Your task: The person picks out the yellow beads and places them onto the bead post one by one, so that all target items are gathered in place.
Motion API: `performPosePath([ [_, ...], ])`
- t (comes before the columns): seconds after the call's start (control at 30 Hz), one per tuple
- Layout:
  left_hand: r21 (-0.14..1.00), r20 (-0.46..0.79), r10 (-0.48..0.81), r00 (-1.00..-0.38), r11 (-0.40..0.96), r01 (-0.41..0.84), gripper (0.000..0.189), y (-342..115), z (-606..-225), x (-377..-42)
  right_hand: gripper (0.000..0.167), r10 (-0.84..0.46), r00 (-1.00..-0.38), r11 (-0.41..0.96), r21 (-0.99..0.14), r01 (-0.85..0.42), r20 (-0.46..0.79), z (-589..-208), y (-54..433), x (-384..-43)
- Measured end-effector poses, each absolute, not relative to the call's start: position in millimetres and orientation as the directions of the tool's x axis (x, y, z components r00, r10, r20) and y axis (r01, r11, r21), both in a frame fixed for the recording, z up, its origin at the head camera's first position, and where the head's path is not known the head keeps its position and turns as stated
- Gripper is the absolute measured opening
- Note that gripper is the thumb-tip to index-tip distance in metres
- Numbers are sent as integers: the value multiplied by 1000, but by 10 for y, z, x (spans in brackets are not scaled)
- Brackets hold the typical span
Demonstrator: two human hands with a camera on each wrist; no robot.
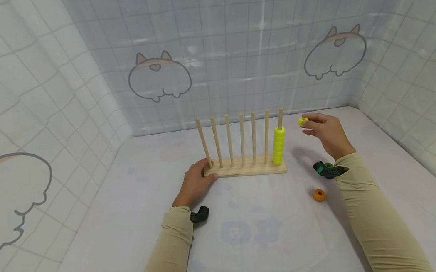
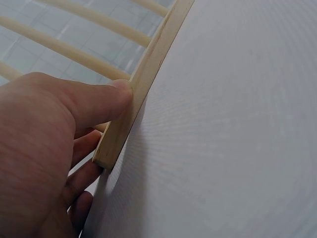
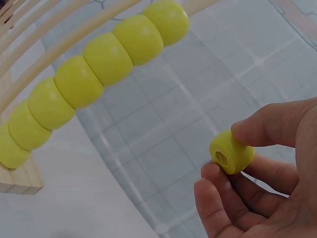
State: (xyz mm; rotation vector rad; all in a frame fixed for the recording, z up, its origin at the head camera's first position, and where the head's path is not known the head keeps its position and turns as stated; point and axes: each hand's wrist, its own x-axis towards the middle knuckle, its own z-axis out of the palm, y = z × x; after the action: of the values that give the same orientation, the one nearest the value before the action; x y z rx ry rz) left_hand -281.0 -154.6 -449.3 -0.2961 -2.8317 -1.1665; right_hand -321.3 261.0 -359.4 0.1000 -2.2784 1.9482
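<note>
A wooden base [image 1: 244, 169] carries a row of several upright pegs. On its rightmost peg sits a stack of yellow beads [image 1: 278, 145], with the bare peg top showing above. My left hand [image 1: 194, 182] grips the left end of the base; in the left wrist view its thumb [image 2: 106, 101] lies along the front edge with the other fingers behind. Between thumb and fingers my right hand [image 1: 328, 134] pinches one yellow bead [image 3: 232, 152], held in the air to the right of the stack. The bead's hole faces the stack in the right wrist view.
An orange bead [image 1: 319, 195] lies on the white tabletop [image 1: 247, 242] right of the base. Partly hidden behind the right wrist camera [image 1: 330, 170] is a green bead [image 1: 328, 165] with something blue below it. A tiled-pattern wall covering [image 1: 232, 60] stands behind the table.
</note>
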Motion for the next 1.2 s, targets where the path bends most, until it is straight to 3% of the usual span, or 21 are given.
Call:
performPosePath([
  [1.2,698,159,174,-972,677,236,50,-1555,-4497,-2814,50,-9,-978,177,-962,-207,209,-3344,2445,-3066],
])
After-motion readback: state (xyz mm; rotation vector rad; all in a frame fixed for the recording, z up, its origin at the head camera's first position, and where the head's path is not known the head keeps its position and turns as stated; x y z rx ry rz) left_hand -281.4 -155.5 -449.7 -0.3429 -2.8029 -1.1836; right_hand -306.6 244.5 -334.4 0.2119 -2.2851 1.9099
